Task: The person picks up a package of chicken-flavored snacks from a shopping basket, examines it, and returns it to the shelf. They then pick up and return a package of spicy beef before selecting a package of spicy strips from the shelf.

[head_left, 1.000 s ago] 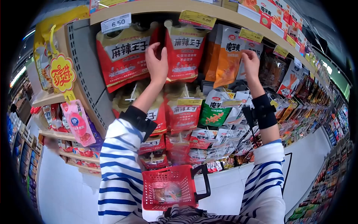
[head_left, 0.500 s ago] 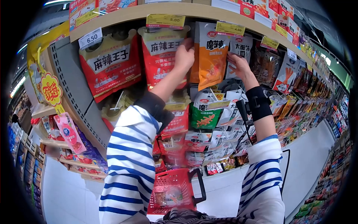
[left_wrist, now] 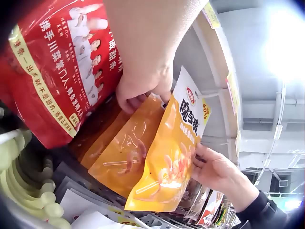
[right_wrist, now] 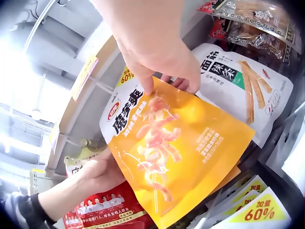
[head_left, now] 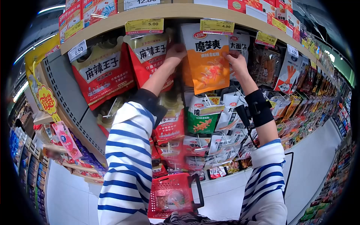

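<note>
An orange snack bag [head_left: 208, 67] with a white top hangs at the front of its row, turned toward me. My right hand [head_left: 238, 65] pinches its right edge, thumb on the printed face and fingers behind, as the right wrist view shows. At its left side, my left hand [head_left: 174, 56] reaches in behind the front bag. There its curled fingers grip the upper edge of a second orange bag [left_wrist: 126, 143]; the fingertips are partly hidden. A red bag [head_left: 150, 56] hangs right beside the left hand. A white snack bag [right_wrist: 248, 86] hangs behind the right hand.
A wooden shelf edge [head_left: 180, 13] with price tags runs above the bags. Lower hooks hold a green bag [head_left: 202, 116] and several more packs. A red shopping basket [head_left: 153, 198] with a packaged item in it is down by my body.
My left hand has moved from between the red bags to behind the orange bag. My right hand has taken hold of that bag's right edge, and the bag now tilts out toward me.
</note>
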`<state>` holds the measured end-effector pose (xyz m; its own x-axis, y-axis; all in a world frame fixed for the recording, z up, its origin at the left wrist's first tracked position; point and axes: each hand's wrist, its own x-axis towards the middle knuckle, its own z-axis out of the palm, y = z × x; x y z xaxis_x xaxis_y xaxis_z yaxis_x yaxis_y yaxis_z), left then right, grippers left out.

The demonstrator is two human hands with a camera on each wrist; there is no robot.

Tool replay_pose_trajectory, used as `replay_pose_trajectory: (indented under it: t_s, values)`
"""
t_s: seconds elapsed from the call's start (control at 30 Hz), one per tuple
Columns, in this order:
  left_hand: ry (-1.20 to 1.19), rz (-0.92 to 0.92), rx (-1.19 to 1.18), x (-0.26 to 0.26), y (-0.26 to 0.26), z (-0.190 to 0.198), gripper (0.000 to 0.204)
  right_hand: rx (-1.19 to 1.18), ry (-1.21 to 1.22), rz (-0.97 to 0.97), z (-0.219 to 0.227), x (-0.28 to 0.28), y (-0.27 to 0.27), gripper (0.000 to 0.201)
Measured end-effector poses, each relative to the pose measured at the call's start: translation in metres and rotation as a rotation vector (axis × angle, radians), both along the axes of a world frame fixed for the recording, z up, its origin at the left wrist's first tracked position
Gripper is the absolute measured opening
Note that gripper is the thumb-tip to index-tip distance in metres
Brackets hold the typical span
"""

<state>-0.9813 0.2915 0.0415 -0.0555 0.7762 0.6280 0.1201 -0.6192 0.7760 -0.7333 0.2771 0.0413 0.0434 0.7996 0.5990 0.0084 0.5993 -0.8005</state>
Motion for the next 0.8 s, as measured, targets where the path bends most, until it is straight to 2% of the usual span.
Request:
replay_pose_trajectory:
  t_s: [0.07,0.17,0.27,0.37,0.43,0.53,0.67,0.8]
  values:
    - [0.0,-0.047,-0.067,0.002,-0.007,0.001,0.032,-0.01,-0.045,-0.061,0.001,-0.001,-0.006,0.037]
    - [0.004,-0.083,-0.076,0.01,-0.02,0.003,0.028,-0.045,-0.003,0.034,0.003,-0.002,-0.013,0.036]
    - [-0.021,-0.083,-0.134,0.011,-0.014,0.001,0.026,-0.113,0.052,0.277,0.003,-0.005,-0.024,0.029]
    - [-0.059,0.045,-0.132,0.018,-0.017,0.005,0.021,-0.147,0.118,0.303,-0.001,-0.008,-0.011,0.029]
    - [0.088,0.261,-0.001,0.003,0.038,-0.003,0.02,-0.186,0.116,0.233,0.003,-0.013,-0.018,0.026]
    - [0.223,0.482,0.06,0.001,0.051,-0.004,0.026,-0.237,0.135,0.217,0.004,-0.014,-0.016,0.024]
    - [0.295,0.53,-0.006,0.003,0.034,0.002,0.03,-0.277,0.164,0.222,0.003,-0.021,-0.018,0.026]
    - [0.136,0.513,-0.004,0.013,0.019,-0.001,0.027,-0.226,0.159,0.217,-0.004,-0.024,-0.002,0.026]
